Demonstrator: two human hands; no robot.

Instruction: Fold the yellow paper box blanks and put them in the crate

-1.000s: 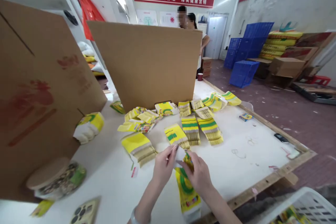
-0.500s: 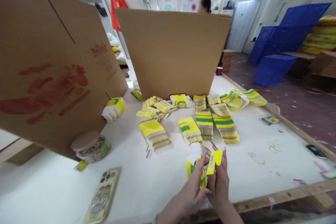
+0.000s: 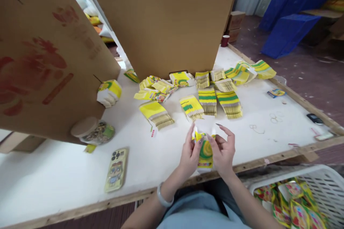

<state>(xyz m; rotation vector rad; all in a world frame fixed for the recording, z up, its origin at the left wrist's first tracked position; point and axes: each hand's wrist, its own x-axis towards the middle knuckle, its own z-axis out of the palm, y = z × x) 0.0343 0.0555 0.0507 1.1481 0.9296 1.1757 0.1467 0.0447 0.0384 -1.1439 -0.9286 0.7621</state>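
Observation:
Over the table's front edge I hold a small yellow and green packet (image 3: 206, 151) upright between both hands. A white flap (image 3: 205, 124) stands up at its top. My left hand (image 3: 189, 154) grips the packet's left side, thumb on the front face. My right hand (image 3: 223, 152) pinches the upper right part, thumb against the front. Just beyond my hands lie fanned stacks of flat yellow packets, such as a stack with a green mark (image 3: 191, 106) and a striped stack (image 3: 229, 103). A plainer yellow stack (image 3: 156, 114) lies to the left.
A phone (image 3: 116, 169) and a jar (image 3: 97, 131) are on the left of the white table (image 3: 80, 175). Tall cardboard sheets (image 3: 161, 18) stand behind and left. A white basket (image 3: 326, 188) of filled packets is at lower right. Blue crates (image 3: 290, 34) stand beyond.
My view has tilted down, bringing the basket and my lap into sight. The yellow barcode panel has turned out of view; the packet now shows its green-patterned face and raised white flap.

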